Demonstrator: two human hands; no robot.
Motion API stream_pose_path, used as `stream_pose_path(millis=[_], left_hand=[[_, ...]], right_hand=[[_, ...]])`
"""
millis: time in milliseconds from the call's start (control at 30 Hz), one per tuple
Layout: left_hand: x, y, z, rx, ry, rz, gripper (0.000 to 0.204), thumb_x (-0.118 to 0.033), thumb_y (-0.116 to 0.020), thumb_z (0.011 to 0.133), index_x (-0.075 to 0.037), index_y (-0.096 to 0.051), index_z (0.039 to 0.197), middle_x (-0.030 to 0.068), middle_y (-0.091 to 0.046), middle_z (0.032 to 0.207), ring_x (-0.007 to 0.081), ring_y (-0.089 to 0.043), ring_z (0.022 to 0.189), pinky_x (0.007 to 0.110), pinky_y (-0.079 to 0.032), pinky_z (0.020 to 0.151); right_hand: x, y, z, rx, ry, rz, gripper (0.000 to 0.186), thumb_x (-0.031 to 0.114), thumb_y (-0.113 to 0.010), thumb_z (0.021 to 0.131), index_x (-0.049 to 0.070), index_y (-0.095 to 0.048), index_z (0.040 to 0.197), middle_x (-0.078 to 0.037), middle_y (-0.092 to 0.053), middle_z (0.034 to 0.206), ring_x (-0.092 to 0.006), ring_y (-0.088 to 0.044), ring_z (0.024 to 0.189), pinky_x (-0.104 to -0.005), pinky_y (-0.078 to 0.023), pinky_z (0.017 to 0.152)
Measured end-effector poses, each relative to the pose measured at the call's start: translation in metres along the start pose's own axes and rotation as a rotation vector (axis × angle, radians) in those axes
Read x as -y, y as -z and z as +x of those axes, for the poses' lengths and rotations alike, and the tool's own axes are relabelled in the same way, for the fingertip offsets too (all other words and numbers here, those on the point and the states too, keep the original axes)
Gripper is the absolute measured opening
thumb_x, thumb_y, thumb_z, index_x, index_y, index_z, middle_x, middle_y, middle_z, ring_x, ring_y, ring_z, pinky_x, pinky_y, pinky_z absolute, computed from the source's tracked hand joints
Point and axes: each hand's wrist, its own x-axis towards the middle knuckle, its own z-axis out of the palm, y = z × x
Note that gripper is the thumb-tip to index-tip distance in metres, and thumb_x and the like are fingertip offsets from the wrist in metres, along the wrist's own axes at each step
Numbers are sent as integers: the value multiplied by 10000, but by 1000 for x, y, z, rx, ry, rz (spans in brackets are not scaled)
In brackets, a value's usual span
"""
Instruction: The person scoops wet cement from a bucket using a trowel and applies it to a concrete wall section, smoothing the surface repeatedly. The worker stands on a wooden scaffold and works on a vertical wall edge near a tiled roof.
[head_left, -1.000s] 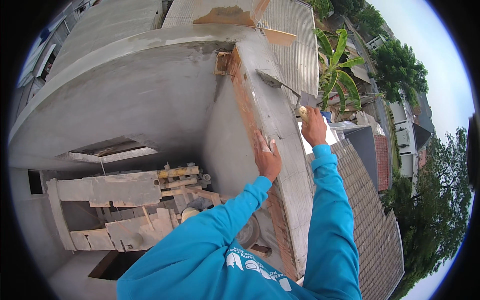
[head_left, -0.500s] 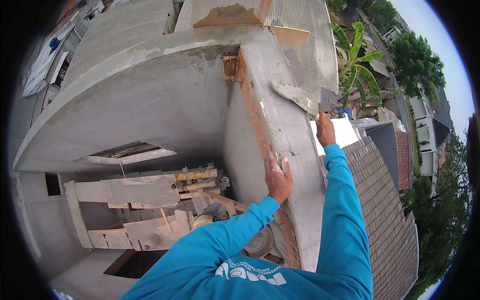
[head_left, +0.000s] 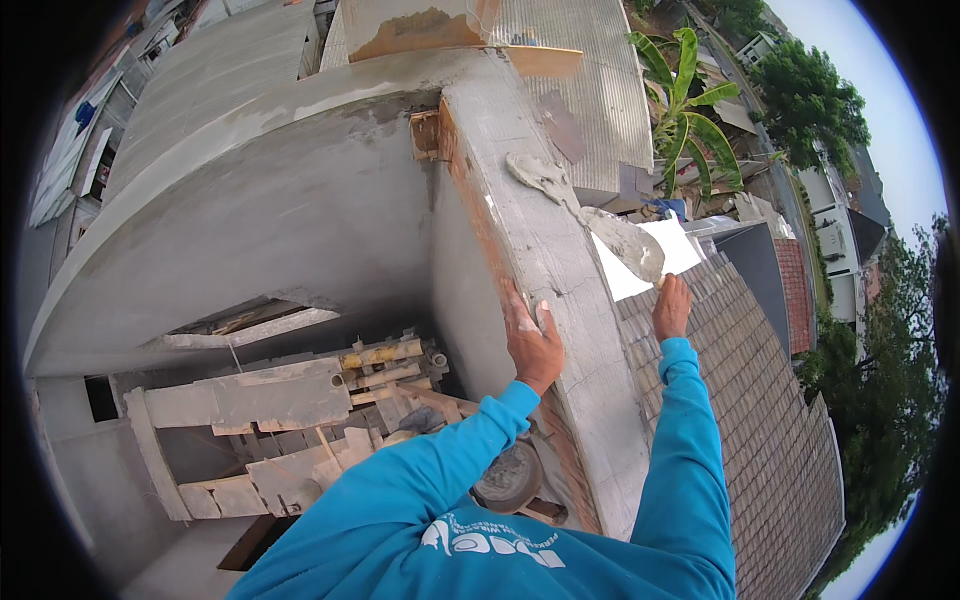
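My left hand [head_left: 532, 338] rests on the inner edge of the grey concrete wall top [head_left: 590, 380], beside a weathered wooden board [head_left: 465, 190], fingers stretched and thumb apart. My right hand [head_left: 671, 305] grips the handle of a trowel [head_left: 630, 245], its blade coated in wet grey mortar and held out beyond the wall's right side. A lump of mortar [head_left: 540, 175] lies on the wall top farther along, near the corner.
Below left is a recess with planks [head_left: 290, 380], bamboo poles [head_left: 380, 355] and a round bucket [head_left: 505, 475]. Beyond the wall are a tiled roof [head_left: 740, 420], corrugated sheeting [head_left: 600, 90], a banana plant [head_left: 690, 110], trees and houses.
My right hand has drawn back toward me and right with the trowel. A mortar lump now shows on the wall top where the blade was. My left hand stays at the edge.
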Motion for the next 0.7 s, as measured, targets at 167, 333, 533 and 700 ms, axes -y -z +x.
stream_pose_path(millis=[167,333,533,700], left_hand=[[-6,-2,-1,-22,-3,-43,639,-229,-443,1047,99,-166,1520,338,-248,1546,479,-299,1421,501,-285,1175],[5,-6,-3,-53,-11,-45,646,-228,-451,1044,73,-158,1535,316,-260,1554,473,-306,1420,501,-290,1173],[-4,-2,-3,-38,24,-77,658,-225,-467,1035,65,-157,1538,303,-269,1557,469,-309,1420,502,-299,1167],[-3,-3,-4,-57,12,-48,642,-221,-458,1038,68,-171,1535,301,-267,1560,465,-314,1420,494,-300,1168]], right_hand=[[-1,90,-30,15,-53,-26,303,-42,-531,852,44,-496,1140,-132,-536,1058,-340,-521,1061,-488,-382,921],[80,184,-5,68,-9,445,403,82,-623,889,37,-470,1259,-168,-611,1013,-289,-636,882,-397,-501,739],[132,200,63,535,-96,781,375,293,-601,972,25,-525,1223,-62,-590,753,-128,-571,556,-316,-486,535],[169,188,105,737,-145,671,415,405,-567,1007,21,-503,1151,-78,-574,712,-151,-550,482,-317,-457,423]])
